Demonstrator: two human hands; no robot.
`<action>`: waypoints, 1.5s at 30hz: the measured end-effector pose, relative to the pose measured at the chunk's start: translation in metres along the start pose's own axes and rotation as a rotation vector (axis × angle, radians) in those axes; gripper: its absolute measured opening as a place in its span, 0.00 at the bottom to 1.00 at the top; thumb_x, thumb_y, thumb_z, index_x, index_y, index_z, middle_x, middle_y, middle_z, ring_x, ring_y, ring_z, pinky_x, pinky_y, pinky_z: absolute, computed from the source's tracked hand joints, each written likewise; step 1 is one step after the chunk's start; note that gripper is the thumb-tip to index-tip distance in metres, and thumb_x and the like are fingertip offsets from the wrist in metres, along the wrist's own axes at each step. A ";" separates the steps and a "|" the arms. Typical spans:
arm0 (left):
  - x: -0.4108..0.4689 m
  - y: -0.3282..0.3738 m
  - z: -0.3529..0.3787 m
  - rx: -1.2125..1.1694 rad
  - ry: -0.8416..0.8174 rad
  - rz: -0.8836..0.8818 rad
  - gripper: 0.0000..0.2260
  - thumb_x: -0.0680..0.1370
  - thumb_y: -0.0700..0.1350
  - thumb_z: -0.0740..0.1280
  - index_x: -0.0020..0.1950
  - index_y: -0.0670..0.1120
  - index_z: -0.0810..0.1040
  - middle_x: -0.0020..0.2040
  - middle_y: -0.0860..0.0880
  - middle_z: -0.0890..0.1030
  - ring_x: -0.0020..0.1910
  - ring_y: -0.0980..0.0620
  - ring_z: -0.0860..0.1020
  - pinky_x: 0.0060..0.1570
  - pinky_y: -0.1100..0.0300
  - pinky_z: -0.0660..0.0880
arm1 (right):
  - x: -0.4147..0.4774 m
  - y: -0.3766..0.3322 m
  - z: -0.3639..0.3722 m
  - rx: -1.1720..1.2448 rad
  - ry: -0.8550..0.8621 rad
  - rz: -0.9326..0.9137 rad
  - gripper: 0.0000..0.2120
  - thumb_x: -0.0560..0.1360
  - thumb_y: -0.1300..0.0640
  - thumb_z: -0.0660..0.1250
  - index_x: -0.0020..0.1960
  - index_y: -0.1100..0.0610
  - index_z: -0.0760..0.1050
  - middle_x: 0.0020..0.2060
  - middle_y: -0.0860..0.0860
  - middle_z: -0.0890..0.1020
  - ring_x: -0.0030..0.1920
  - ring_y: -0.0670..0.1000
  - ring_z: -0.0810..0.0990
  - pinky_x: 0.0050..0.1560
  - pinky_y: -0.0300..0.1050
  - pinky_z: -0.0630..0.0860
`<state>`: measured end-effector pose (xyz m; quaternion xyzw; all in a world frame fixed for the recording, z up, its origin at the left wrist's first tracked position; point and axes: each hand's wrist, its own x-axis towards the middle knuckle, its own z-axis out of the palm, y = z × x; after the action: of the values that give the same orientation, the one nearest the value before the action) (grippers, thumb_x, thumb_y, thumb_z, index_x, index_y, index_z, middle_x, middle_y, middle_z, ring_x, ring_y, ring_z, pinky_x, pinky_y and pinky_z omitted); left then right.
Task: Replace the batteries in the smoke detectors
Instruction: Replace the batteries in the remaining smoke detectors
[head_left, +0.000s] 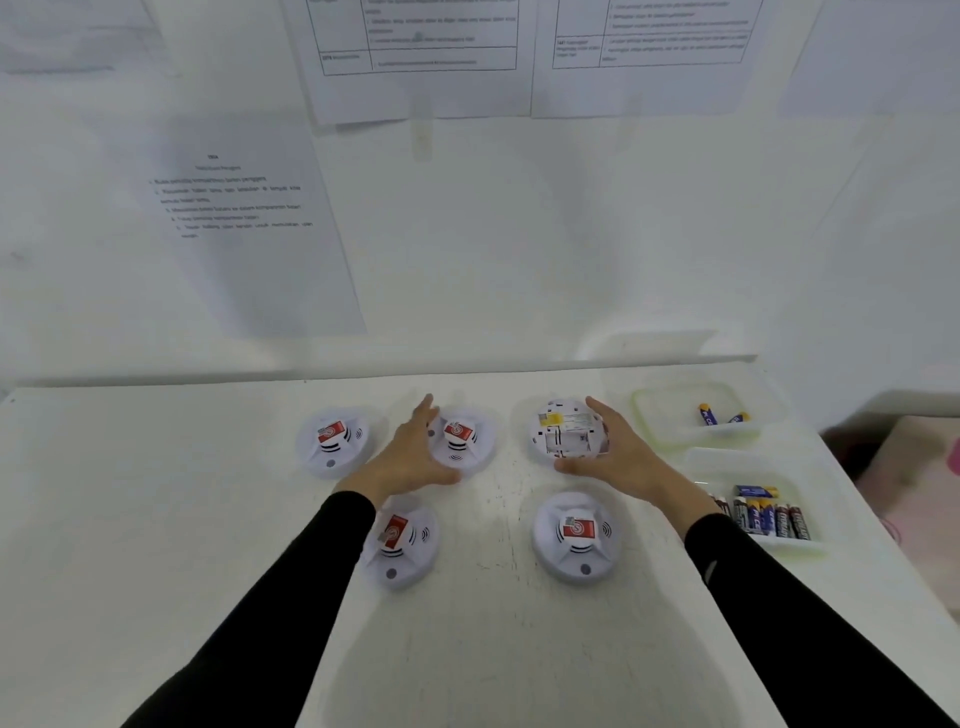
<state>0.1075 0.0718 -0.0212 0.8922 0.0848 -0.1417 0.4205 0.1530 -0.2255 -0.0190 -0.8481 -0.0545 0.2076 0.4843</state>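
Observation:
Several white round smoke detectors lie on the white table (156, 519). The far right detector (566, 430) is turned so its labelled back faces me, and my right hand (618, 452) grips its right edge. My left hand (410, 452) is open, fingers spread, just left of the far middle detector (462, 439) and touching or nearly touching it. Three more detectors sit face up with red stickers: far left (332, 441), near left (402, 540) partly under my left sleeve, and near right (576, 535).
A clear tray (670, 415) at the far right holds two batteries (719, 415). A nearer tray (810, 493) holds several batteries (769, 514). Printed sheets (249, 218) hang on the wall behind. The table ends at the right, beyond the trays.

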 end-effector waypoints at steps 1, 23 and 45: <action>0.000 -0.002 -0.001 -0.013 -0.006 0.011 0.54 0.67 0.44 0.81 0.82 0.47 0.47 0.79 0.50 0.59 0.77 0.49 0.61 0.73 0.54 0.62 | 0.001 0.002 0.001 0.002 -0.002 -0.010 0.64 0.50 0.36 0.81 0.77 0.48 0.52 0.73 0.48 0.63 0.71 0.51 0.66 0.71 0.56 0.67; -0.022 0.090 0.065 -0.661 0.276 -0.032 0.19 0.81 0.58 0.62 0.67 0.48 0.72 0.67 0.46 0.75 0.59 0.50 0.77 0.60 0.57 0.73 | -0.032 -0.027 -0.020 0.002 0.063 -0.251 0.50 0.62 0.53 0.82 0.76 0.52 0.57 0.66 0.45 0.66 0.65 0.43 0.68 0.64 0.38 0.67; -0.030 0.175 0.146 -1.640 -0.300 -0.066 0.27 0.78 0.60 0.61 0.73 0.48 0.72 0.69 0.36 0.76 0.71 0.31 0.70 0.59 0.35 0.74 | 0.020 0.040 -0.168 -0.507 0.202 0.111 0.19 0.71 0.58 0.74 0.60 0.59 0.77 0.62 0.55 0.76 0.60 0.55 0.76 0.58 0.45 0.71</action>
<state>0.1003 -0.1525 0.0272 0.2719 0.1303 -0.1646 0.9392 0.2348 -0.3749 0.0164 -0.9603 -0.0098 0.1280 0.2476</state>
